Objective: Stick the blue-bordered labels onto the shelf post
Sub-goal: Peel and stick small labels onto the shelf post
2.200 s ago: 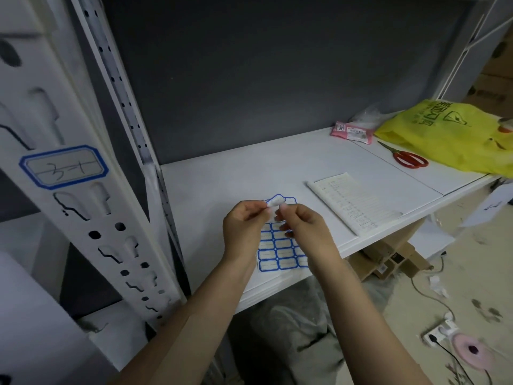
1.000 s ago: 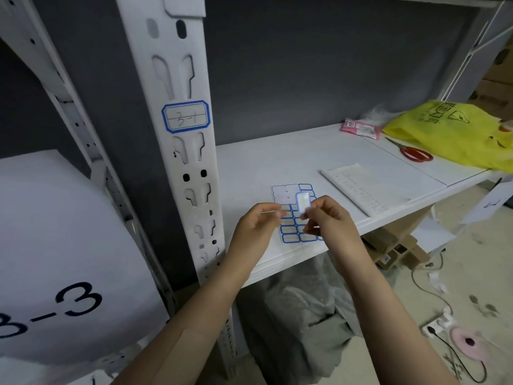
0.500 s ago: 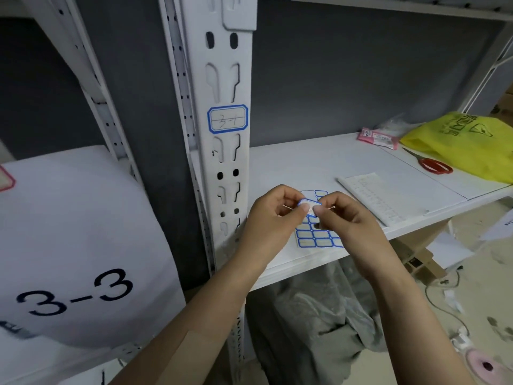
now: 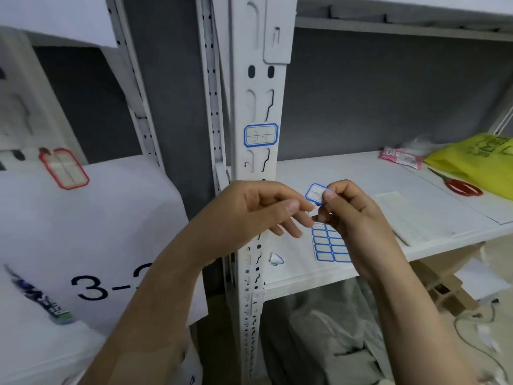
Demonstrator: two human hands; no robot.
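Observation:
A white slotted shelf post (image 4: 259, 107) rises through the middle of the view and carries one blue-bordered label (image 4: 260, 135) marked 3-1. My right hand (image 4: 349, 215) pinches a peeled blue-bordered label (image 4: 315, 193) by its right edge, a little right of the post and below the stuck one. My left hand (image 4: 249, 212) hovers in front of the post with fingers loosely apart, just left of that label and not holding it. The sheet of blue-bordered labels (image 4: 330, 247) lies on the white shelf (image 4: 361, 173), partly under my right hand.
A small crumpled scrap (image 4: 276, 259) lies on the shelf near the post. Further right sit a printed sheet (image 4: 410, 215), red scissors (image 4: 460, 187), a pink packet (image 4: 401, 157) and a yellow bag (image 4: 477, 159). Left of the post is a white sheet (image 4: 83, 245) marked 3-, with a red-bordered label (image 4: 64, 168).
The view has swung so the post is central. The label came free of both hands' pinch: my right hand alone holds it, raised, and my left hand has let go and spread.

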